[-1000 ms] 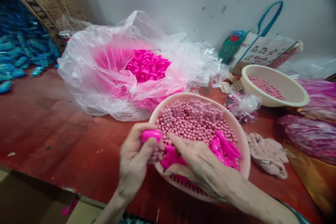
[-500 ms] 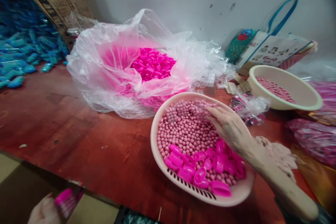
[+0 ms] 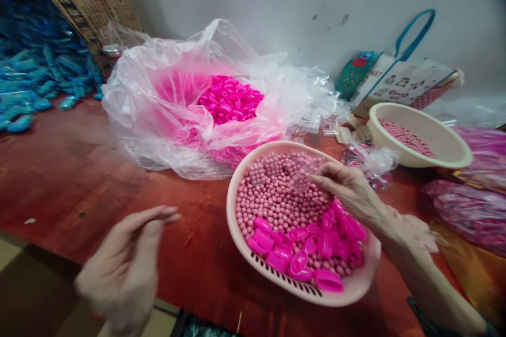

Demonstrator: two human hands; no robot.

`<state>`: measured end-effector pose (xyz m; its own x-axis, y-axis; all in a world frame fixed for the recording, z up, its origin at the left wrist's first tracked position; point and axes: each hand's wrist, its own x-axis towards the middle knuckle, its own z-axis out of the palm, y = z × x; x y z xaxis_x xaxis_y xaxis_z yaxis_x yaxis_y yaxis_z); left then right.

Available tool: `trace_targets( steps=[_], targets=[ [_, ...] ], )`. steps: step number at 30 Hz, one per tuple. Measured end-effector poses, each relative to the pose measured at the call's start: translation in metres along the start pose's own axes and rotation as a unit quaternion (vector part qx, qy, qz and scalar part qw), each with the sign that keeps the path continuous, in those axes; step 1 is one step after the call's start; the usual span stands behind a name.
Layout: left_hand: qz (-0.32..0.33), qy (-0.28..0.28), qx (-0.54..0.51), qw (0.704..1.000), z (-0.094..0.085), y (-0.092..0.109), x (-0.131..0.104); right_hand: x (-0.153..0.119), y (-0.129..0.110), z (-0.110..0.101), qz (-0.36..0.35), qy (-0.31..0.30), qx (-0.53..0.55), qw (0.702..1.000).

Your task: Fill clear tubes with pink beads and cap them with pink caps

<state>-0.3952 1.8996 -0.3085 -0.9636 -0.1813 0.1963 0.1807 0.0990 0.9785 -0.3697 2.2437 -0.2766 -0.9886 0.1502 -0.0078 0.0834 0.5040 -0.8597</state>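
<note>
My right hand (image 3: 348, 189) pinches a clear plastic piece (image 3: 302, 172) between thumb and fingers, over the far right part of a pale pink plastic basket (image 3: 233, 210). Inside the basket lie many small pink beads (image 3: 272, 192) and several bright pink oval caps (image 3: 299, 261). A couple of clear pieces rest on the beads by the far rim. To the left, above the table's front edge, my left hand (image 3: 126, 268) is blurred by motion. Its fingers are stretched towards the basket, and nothing shows in them.
Behind the basket, an open plastic bag (image 3: 134, 110) holds bright pink caps, with clear plastic pieces (image 3: 316, 95) beside it. A cream bowl (image 3: 450, 142) with beads stands at the right. Blue wrapped items (image 3: 39, 84) and a cardboard box (image 3: 95, 0) are at the far left.
My left hand has risen from below the table edge towards the basket; the pink-capped clear piece with beads has left it. My right hand has lifted the clear piece slightly off the beads.
</note>
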Motion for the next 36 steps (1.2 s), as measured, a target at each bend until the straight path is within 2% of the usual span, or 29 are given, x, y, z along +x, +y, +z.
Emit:
trace_targets(
  steps=[1,2,4,6,9,12,15,19,23,26,29,32,34,36],
  targets=[
    [0.002,-0.046,0.017,0.999,0.023,0.012,-0.002,-0.003,-0.005,0.002,0.016,-0.022,0.036,0.999],
    [-0.024,-0.11,0.005,0.994,0.044,0.021,-0.004,-0.006,-0.011,0.004,0.028,-0.042,0.065,0.997],
    [-0.093,-0.249,-0.036,0.963,0.079,0.031,-0.008,-0.012,-0.024,0.01,0.042,-0.079,0.099,0.991],
    [-0.147,-0.345,-0.09,0.922,0.101,0.034,-0.012,-0.019,-0.035,0.018,0.043,-0.106,0.108,0.988],
    [-0.201,-0.414,-0.153,0.874,0.118,0.029,-0.017,-0.025,-0.044,0.025,0.027,-0.143,0.115,0.983],
    [-0.244,-0.409,-0.196,0.857,0.122,0.023,-0.021,-0.027,-0.039,0.022,0.009,-0.126,0.083,0.989],
    [-0.251,-0.371,-0.234,0.863,0.122,0.018,-0.023,-0.032,-0.024,0.014,-0.032,-0.097,-0.047,0.994],
    [-0.239,-0.337,-0.246,0.877,0.126,0.018,-0.022,-0.057,0.001,0.015,-0.129,-0.089,-0.201,0.967],
    [-0.247,-0.326,-0.248,0.878,0.13,0.02,-0.021,-0.079,0.017,0.027,-0.183,-0.041,-0.236,0.954],
    [-0.25,-0.322,-0.251,0.878,0.13,0.019,-0.021,-0.07,0.014,0.029,-0.152,-0.026,-0.237,0.959],
    [-0.247,-0.319,-0.255,0.879,0.128,0.017,-0.02,-0.049,0.001,0.023,-0.073,-0.033,-0.175,0.981],
    [-0.252,-0.337,-0.256,0.87,0.127,0.016,-0.02,-0.034,-0.014,0.018,0.021,0.004,0.021,1.0],
    [-0.259,-0.351,-0.257,0.862,0.127,0.015,-0.021,-0.03,-0.022,0.019,0.062,0.057,0.164,0.983],
    [-0.268,-0.362,-0.258,0.855,0.127,0.015,-0.021,-0.029,-0.027,0.025,0.072,0.089,0.255,0.96]
  ],
)
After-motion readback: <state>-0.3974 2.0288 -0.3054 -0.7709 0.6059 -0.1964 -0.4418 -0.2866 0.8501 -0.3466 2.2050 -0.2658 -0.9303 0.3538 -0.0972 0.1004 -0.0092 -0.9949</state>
